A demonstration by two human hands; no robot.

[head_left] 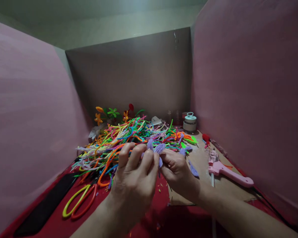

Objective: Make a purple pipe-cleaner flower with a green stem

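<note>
Yellow-and-red-handled scissors left of hands. Left hand: fingers curled close, tips on purple fuzzy petal cluster between hands. Right hand: narrow pinch on same cluster. Just right, loose purple fuzzy petal; farther right, pink glue gun.

Plain lilac-purple on the petals, against a jumble of orange, yellow, green, turquoise, blue, pink and pale lilac across the pipe cleaners. Yellow on one loop of the scissors and red on the other, solid pink on the glue gun, deep red on the bench, black on the strip, plain tan on the cardboard. Mint on the jar lid, orange, green and red among the flowers, dusky pink on the side walls, flat grey on the back panel.
</note>
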